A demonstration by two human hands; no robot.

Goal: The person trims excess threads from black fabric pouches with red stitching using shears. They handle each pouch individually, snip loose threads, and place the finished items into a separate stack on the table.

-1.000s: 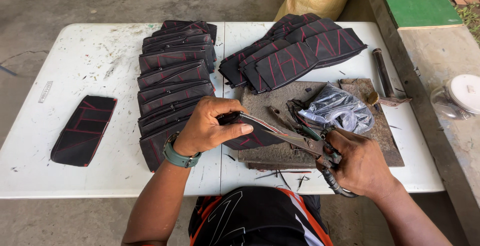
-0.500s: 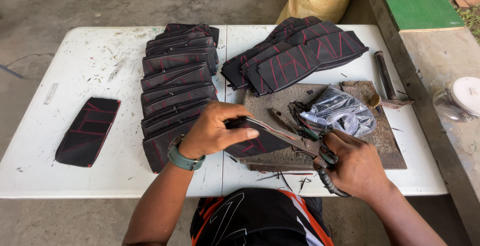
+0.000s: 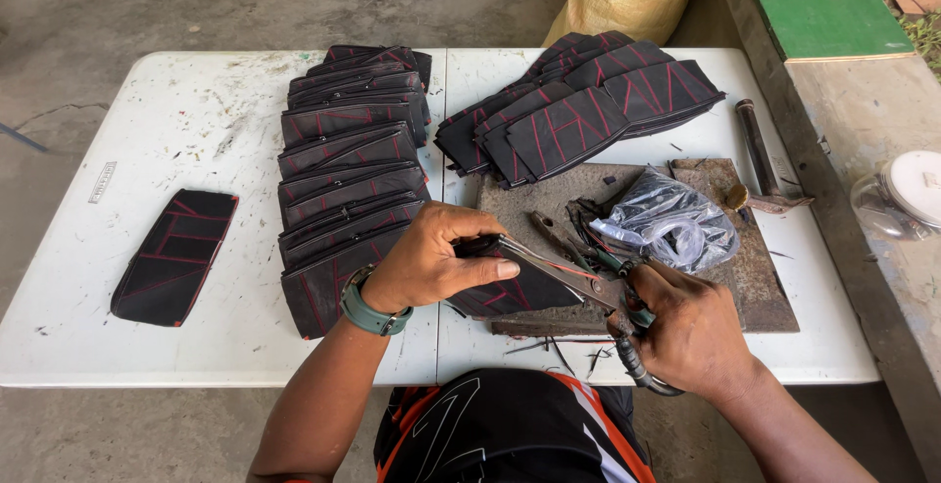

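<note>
My left hand (image 3: 431, 262) is closed over a black pouch with red stitching (image 3: 510, 289), fingers on top, pressing it against the grey board (image 3: 510, 206). My right hand (image 3: 691, 331) grips the handles of metal pliers (image 3: 598, 292), whose jaws meet the pouch's edge just beside my left fingertips. A row of like pouches (image 3: 348, 174) lies beyond my left hand; a clear plastic bag (image 3: 676, 223) lies beyond my right.

White folding surface (image 3: 196, 120), pretty scuffed. One black red-stitched piece (image 3: 174, 255) lies alone far left, a long stack of them (image 3: 348, 179) mid-left, a fanned pile (image 3: 588, 110) at the back, brown board (image 3: 755, 277) right, hammer (image 3: 763, 159) beside it.
</note>
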